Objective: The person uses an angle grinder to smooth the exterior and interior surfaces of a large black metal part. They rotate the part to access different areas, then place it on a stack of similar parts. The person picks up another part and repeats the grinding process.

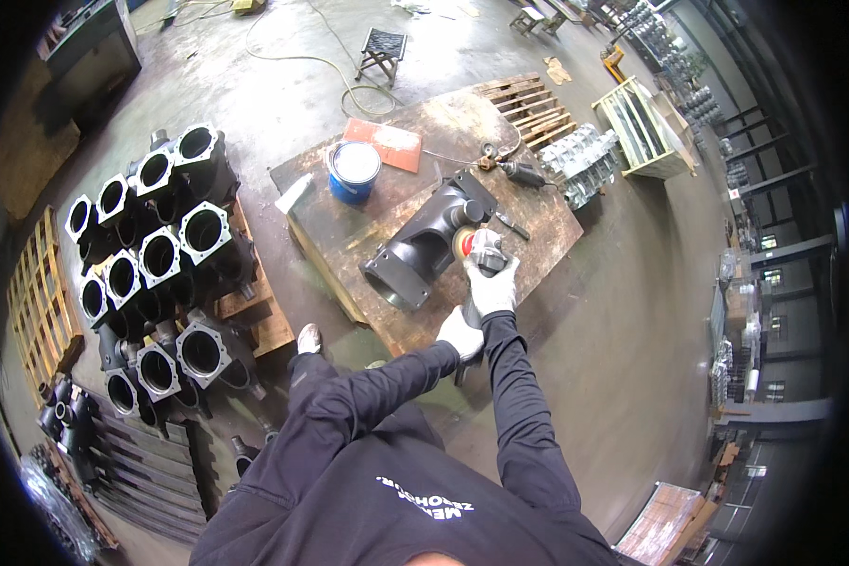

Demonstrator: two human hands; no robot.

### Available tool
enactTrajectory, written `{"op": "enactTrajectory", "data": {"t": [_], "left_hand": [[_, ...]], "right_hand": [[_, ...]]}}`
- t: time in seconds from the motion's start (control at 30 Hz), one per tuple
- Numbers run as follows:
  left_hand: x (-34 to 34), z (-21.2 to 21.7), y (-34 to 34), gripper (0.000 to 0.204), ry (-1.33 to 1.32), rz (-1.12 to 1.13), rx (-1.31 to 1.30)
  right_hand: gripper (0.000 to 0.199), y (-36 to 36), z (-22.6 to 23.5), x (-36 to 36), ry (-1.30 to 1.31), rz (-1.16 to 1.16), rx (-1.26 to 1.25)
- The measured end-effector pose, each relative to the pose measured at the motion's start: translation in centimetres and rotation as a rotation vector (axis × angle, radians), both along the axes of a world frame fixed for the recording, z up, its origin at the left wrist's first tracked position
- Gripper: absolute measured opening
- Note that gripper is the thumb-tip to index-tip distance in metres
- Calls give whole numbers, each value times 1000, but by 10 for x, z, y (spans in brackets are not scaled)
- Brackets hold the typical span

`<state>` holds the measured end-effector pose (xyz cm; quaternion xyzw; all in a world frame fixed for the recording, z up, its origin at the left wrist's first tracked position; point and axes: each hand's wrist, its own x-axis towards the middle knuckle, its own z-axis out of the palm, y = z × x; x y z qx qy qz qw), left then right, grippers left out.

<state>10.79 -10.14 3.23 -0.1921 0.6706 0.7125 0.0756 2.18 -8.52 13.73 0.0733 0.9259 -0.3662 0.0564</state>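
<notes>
Both white-gloved hands are closed on an angle grinder [487, 253]. My left hand [460, 335] grips the rear of its dark body. My right hand [492, 286] is wrapped round the front, just behind the metal head. The red and tan disc [464, 244] meets the short side neck of a black flanged pipe fitting [423, 243], or lies very near it; exact contact cannot be made out. That fitting rests on its side on a worn wooden worktable [335, 255]. Just beyond my right hand lies a dark-handled flat tool [511, 224].
A blue can [353, 174], a reddish sheet [384, 143] and another power tool [524, 174] with a cord sit on the table. Rows of black castings [160, 255] stand on pallets at left. Beyond are a stool [384, 44], a hose [283, 57] and silver castings [580, 165].
</notes>
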Motion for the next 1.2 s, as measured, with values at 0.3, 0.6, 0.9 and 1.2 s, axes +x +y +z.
{"op": "enactTrajectory", "data": {"t": [0.3,0.6,0.9,1.2], "left_hand": [[21,19,-57,52,-6,-129,32],[16,20,-83,54,-11,-232,45],[18,25,-98,57,-114,-291,22],[13,14,-90,61,-90,-239,62]], "right_hand": [[82,-39,3,19,58,-124,28],[83,-59,-1,18,106,-273,17],[81,-65,-10,20,55,-246,49],[80,-69,-4,14,68,-216,80]]}}
